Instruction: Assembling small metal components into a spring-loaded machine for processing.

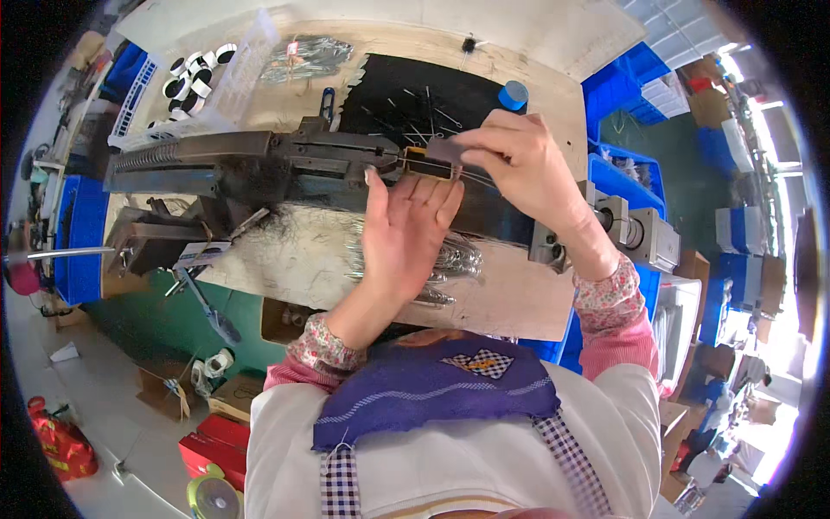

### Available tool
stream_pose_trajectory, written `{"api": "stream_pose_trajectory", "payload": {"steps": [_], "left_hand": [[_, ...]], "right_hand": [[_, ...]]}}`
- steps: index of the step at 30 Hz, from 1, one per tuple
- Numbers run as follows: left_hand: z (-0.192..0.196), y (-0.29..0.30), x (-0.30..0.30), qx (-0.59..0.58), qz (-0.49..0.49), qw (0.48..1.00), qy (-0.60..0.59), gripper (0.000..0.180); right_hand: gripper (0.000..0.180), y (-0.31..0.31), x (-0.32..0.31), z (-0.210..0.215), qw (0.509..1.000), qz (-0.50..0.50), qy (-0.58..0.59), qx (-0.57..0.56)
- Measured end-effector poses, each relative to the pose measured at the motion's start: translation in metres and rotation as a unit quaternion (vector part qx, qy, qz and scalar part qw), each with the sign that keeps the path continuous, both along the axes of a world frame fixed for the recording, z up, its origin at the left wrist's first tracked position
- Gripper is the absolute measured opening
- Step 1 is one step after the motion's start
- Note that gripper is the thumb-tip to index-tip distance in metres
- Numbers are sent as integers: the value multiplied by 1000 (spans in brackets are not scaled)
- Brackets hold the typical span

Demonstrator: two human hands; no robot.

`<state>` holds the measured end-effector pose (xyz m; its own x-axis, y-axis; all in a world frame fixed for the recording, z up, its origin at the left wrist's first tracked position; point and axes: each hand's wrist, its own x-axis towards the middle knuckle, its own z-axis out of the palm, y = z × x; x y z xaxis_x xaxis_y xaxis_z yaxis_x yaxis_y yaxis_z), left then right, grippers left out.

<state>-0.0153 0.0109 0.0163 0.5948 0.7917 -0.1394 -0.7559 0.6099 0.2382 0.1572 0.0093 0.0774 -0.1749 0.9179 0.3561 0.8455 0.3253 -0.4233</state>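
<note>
White basket [226, 82] top left holds black-and-white tape rolls [192, 73]. Right hand [519, 160] pinches small dark flat block [445, 149] at machine head [346, 160]; left hand [406, 229] open, flat under it.

A long machine [259, 160] lies across the desk [510, 298]. Behind it, at the left, a basket [220, 82] holds tape rolls [194, 73]. A heap of wire pieces [450, 259] lies before the machine; bins [627, 86] stand right.

Head camera looks steeply down, close over the workbench [519, 303].
</note>
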Motion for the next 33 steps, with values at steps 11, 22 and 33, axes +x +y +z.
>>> {"api": "stream_pose_trajectory", "payload": {"steps": [11, 22, 33], "left_hand": [[8, 6, -2, 5, 11, 999, 43, 64], [4, 6, -9, 44, -7, 998, 43, 66], [18, 16, -9, 23, -3, 994, 104, 53]], "right_hand": [[12, 4, -8, 1, 997, 42, -49, 36], [21, -26, -30, 25, 997, -59, 24, 31], [19, -14, -48, 3, 967, -43, -250, -9]]}}
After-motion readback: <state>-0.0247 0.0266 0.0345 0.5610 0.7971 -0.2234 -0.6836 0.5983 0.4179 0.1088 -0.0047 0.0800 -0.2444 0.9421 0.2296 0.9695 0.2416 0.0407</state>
